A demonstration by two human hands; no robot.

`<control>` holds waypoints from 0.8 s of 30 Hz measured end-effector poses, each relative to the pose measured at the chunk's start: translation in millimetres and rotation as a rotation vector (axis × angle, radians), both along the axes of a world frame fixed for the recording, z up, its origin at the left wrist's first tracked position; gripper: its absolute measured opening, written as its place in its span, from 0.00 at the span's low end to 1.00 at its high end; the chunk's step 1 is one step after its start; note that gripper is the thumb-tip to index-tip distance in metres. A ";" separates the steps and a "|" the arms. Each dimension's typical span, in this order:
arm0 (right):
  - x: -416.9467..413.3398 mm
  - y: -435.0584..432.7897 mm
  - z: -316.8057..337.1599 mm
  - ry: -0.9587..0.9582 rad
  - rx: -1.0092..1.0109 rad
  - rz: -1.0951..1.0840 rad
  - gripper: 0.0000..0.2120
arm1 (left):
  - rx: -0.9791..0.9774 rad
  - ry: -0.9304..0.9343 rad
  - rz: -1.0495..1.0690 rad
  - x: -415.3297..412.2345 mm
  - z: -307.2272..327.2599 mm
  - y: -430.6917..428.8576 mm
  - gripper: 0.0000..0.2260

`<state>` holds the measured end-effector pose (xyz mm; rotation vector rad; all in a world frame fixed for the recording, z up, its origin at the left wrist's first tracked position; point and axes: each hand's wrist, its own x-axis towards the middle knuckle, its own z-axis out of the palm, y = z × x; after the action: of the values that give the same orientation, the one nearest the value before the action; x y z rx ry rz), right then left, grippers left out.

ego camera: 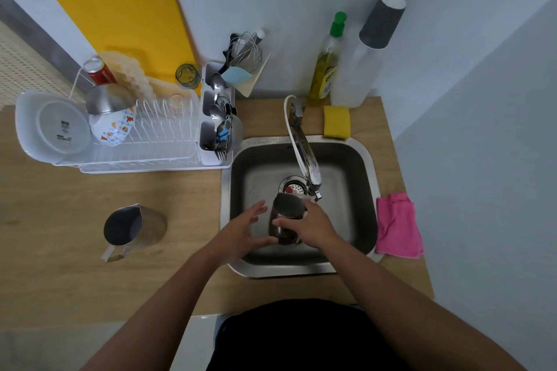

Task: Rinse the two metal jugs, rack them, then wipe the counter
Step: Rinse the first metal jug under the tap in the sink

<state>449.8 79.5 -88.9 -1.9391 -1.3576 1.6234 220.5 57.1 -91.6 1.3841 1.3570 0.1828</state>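
One metal jug [286,214] is held upright over the steel sink [366,178], just under the tap spout [312,178]. My right hand [310,227] grips its side. My left hand [244,232] hovers beside it on the left, fingers spread, apparently not touching. The second metal jug [134,227] stands upright on the wooden counter [60,205] to the left of the sink, handle toward me. A white dish rack [144,141] sits at the back left. A pink cloth [398,226] lies on the sink's right edge.
The rack holds a plastic tub [57,126], a steel bowl [110,98], a patterned bowl [113,128] and a cutlery caddy [218,123]. A yellow cutting board [120,18] leans on the wall. A yellow sponge [337,121], a soap bottle [327,63] and a clear jug [361,63] stand behind the sink.
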 end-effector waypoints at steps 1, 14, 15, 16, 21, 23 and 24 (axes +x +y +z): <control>-0.8 0.7 -0.6 0.005 -0.032 0.027 0.35 | 0.008 0.004 0.000 1.0 0.3 0.1 0.51; 0.7 0.3 -5.8 0.315 -0.461 -0.164 0.31 | -0.026 0.044 -0.038 0.2 15.1 11.3 0.30; -0.2 -0.2 -7.0 0.326 -0.480 -0.169 0.31 | -0.034 0.070 -0.056 2.2 18.0 12.9 0.28; -0.2 -0.6 -9.9 0.339 -0.491 -0.174 0.31 | -0.054 0.077 -0.055 4.2 19.2 13.8 0.27; 6.0 1.2 -12.5 0.410 -0.554 -0.204 0.28 | -0.162 0.116 -0.045 6.1 16.1 18.6 0.41; 8.0 2.2 -11.4 0.406 -0.571 -0.204 0.28 | -0.209 0.095 -0.035 6.7 14.1 21.8 0.42; 9.4 3.0 -11.2 0.405 -0.573 -0.197 0.28 | -0.228 0.083 -0.030 7.7 14.8 23.1 0.42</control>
<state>459.3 82.5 -100.1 -1.7810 -0.5652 2.3085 228.3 80.2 -76.7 1.2307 1.3790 -0.0494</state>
